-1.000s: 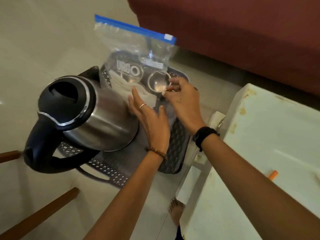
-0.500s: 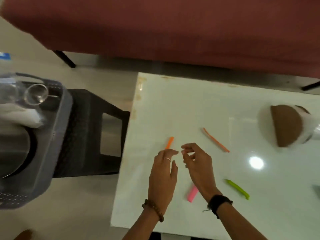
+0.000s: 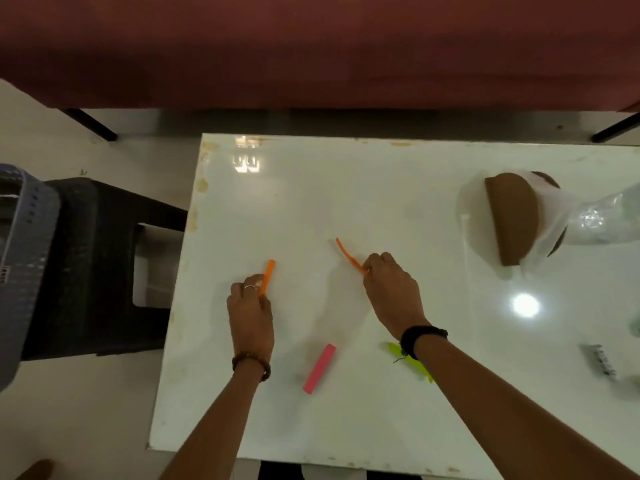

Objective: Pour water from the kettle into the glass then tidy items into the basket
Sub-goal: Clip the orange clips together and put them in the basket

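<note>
On the white table (image 3: 346,188), my left hand (image 3: 251,311) pinches the lower end of a short orange stick (image 3: 268,276). My right hand (image 3: 393,294) closes on the near end of a thin curved orange strip (image 3: 348,255). A pink stick (image 3: 319,368) lies between my forearms, and a green strip (image 3: 414,363) shows partly under my right wrist. The grey basket (image 3: 24,258) stands at the left edge on a dark stool (image 3: 100,258). Kettle and glass are out of view.
A brown half-round object wrapped in a clear plastic bag (image 3: 516,218) lies at the table's right. A small grey packet (image 3: 601,358) sits near the right edge. A dark red sofa (image 3: 311,46) runs behind the table.
My view swung from the basket with the kettle to the table. Both hands moved apart over the table and closed on the two orange pieces.
</note>
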`<state>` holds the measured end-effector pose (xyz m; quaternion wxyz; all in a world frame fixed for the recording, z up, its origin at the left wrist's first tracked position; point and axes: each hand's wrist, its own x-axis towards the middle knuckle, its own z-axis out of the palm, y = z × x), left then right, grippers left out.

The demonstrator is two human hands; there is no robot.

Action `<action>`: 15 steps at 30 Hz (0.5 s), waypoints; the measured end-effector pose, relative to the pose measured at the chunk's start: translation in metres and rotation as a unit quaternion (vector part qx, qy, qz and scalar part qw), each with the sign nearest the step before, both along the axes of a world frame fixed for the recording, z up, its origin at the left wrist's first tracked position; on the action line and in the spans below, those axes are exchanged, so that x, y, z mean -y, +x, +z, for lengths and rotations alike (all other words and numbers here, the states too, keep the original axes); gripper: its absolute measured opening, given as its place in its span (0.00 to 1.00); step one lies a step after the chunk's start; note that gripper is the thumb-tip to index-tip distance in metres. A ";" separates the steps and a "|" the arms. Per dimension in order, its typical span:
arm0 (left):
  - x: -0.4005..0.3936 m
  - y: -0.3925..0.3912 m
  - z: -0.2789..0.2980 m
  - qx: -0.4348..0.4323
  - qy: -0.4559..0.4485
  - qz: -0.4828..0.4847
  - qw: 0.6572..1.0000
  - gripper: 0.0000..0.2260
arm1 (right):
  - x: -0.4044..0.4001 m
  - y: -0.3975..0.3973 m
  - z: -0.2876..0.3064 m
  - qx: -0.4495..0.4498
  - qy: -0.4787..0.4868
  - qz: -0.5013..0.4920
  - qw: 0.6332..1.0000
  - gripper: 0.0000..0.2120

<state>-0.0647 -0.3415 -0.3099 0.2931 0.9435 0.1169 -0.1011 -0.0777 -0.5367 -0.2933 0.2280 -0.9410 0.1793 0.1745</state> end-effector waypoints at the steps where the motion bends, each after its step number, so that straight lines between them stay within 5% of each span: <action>1: 0.001 0.001 0.005 -0.003 -0.068 0.049 0.996 0.13 | -0.004 0.001 0.004 -0.001 0.023 -0.011 1.000 0.09; 6: 0.000 0.000 0.038 -0.024 -0.288 0.183 0.940 0.09 | -0.052 -0.003 0.041 0.038 0.169 -0.078 0.982 0.05; 15: -0.133 0.018 0.111 0.079 -0.335 0.289 0.893 0.12 | -0.242 0.034 0.093 0.066 0.401 -0.065 0.911 0.06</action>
